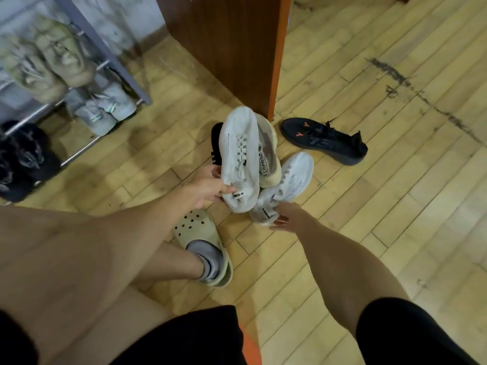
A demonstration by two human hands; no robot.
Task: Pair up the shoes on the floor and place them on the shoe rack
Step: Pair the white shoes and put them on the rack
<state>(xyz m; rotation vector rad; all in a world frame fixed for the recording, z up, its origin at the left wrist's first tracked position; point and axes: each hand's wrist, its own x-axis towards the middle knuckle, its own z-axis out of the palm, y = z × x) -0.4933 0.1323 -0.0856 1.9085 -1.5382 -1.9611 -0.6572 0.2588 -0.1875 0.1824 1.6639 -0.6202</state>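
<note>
My left hand [208,188] grips one white shoe [238,154] by its heel; my right hand [288,216] pinches the second white shoe [292,177] at its heel.

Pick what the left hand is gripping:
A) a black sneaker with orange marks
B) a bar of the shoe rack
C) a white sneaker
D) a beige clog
C: the left hand grips the white sneaker at its heel end, while the black sneaker lies untouched on the floor.
</note>
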